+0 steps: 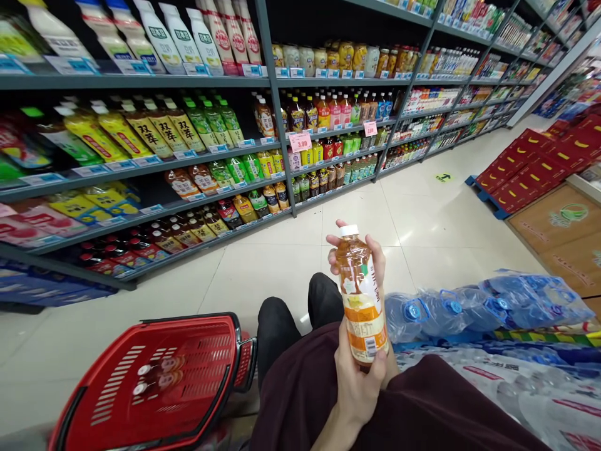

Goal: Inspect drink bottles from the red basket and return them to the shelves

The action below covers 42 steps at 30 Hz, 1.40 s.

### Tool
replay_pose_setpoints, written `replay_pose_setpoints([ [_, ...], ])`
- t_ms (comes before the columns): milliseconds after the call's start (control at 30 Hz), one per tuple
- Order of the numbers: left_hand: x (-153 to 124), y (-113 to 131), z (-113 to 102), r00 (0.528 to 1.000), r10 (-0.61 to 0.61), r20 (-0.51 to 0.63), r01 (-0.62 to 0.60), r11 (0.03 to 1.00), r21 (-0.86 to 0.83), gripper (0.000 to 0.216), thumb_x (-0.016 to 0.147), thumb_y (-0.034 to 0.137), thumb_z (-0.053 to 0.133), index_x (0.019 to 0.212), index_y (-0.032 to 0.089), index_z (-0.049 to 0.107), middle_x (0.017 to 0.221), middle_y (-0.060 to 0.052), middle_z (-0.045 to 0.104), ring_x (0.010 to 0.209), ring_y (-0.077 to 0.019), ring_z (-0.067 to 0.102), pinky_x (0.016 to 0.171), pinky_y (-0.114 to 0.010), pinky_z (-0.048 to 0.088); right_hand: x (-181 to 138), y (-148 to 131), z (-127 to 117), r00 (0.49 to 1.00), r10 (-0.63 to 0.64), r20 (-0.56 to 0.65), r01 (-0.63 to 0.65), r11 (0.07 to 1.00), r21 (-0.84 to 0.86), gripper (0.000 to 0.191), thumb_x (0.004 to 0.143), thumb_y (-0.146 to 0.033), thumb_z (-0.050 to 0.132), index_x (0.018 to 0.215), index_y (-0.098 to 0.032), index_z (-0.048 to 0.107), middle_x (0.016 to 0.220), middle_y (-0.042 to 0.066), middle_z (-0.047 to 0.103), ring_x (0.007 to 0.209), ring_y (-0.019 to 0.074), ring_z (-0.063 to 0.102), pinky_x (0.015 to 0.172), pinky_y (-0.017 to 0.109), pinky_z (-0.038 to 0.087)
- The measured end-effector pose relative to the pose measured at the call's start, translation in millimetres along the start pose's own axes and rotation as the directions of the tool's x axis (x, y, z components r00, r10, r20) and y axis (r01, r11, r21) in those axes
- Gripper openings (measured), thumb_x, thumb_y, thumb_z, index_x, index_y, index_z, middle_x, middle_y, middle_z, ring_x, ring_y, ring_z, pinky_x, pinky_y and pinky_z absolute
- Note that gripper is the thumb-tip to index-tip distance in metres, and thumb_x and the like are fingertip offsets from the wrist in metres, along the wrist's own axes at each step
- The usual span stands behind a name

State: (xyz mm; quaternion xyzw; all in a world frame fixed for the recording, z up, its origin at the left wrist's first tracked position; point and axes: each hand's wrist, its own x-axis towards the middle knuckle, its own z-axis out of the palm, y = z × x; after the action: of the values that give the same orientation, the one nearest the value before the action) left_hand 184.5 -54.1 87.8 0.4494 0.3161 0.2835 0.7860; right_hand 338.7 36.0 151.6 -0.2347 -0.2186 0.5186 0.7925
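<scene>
I hold a clear plastic bottle of amber drink [359, 294] upright in front of me. It has a white cap and an orange and white label. My left hand [359, 382] is closed round its lower part from below. My right hand [378, 257] wraps the upper part from behind, and its fingertips show on both sides near the cap. A dark maroon sleeve [446, 407] runs off to the lower right.
A red shopping basket [154, 376] with two white-capped bottles in it stands at the lower left. Long shelves of bottled drinks [188, 156] line the left side. Packs of water bottles [488, 307] lie at the right, with red cartons [530, 166] on a pallet beyond. The tiled aisle floor [422, 219] runs ahead.
</scene>
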Motion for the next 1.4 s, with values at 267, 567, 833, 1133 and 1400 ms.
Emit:
replay_pose_setpoints([
  [267,9.8,4.2,0.5,0.983,0.186,0.009,-0.183,0.955,0.232,0.081,0.080,0.040,0.079,0.148,0.016,0.043,0.141,-0.021,0.060,0.124,-0.0341,0.063,0.104,-0.043,0.053,4.8,-2.0,-12.8,0.991,-0.108,-0.078,0.122,0.971,0.208,0.057,0.088,-0.049,0.049,0.140,-0.026,0.055,0.098,0.004,0.078,0.066,0.0155,0.062,0.050,0.024,0.051],
  [567,10.1,4.9,-2.9,0.970,0.228,0.081,-0.243,0.908,0.342,0.083,0.083,0.037,0.077,0.153,0.016,0.037,0.145,-0.020,0.058,0.124,-0.0306,0.065,0.103,-0.040,0.055,4.7,-4.2,-15.6,0.976,-0.148,-0.158,0.148,0.989,-0.017,0.059,0.094,-0.059,0.039,0.137,-0.024,0.060,0.110,0.007,0.077,0.068,0.0143,0.059,0.056,0.027,0.048],
  [833,11.9,5.4,-3.2,0.958,0.272,0.093,-0.287,0.882,0.373,0.082,0.083,0.038,0.075,0.152,0.013,0.038,0.137,-0.020,0.064,0.117,-0.0275,0.069,0.097,-0.037,0.058,4.6,-4.9,-17.8,0.973,-0.175,-0.152,0.158,0.980,-0.119,0.059,0.092,-0.063,0.038,0.123,-0.022,0.066,0.106,0.007,0.076,0.070,0.0133,0.056,0.059,0.027,0.045],
  [1133,13.0,9.0,-2.5,0.951,0.292,0.106,-0.310,0.866,0.392,0.079,0.084,0.038,0.074,0.151,0.014,0.039,0.138,-0.020,0.064,0.120,-0.0278,0.068,0.099,-0.037,0.058,4.7,-5.6,-16.1,0.969,-0.171,-0.178,0.156,0.983,-0.092,0.055,0.085,-0.063,0.048,0.121,-0.026,0.066,0.106,0.007,0.075,0.069,0.0158,0.055,0.056,0.027,0.047],
  [1400,12.7,5.4,-8.3,0.941,0.327,0.085,-0.330,0.840,0.431,0.075,0.086,0.040,0.073,0.149,0.016,0.040,0.134,-0.018,0.064,0.119,-0.0292,0.068,0.098,-0.040,0.058,5.4,-4.2,-15.5,0.953,-0.200,-0.227,0.172,0.976,-0.136,0.054,0.086,-0.065,0.051,0.120,-0.026,0.065,0.106,0.007,0.075,0.073,0.0182,0.062,0.059,0.033,0.055],
])
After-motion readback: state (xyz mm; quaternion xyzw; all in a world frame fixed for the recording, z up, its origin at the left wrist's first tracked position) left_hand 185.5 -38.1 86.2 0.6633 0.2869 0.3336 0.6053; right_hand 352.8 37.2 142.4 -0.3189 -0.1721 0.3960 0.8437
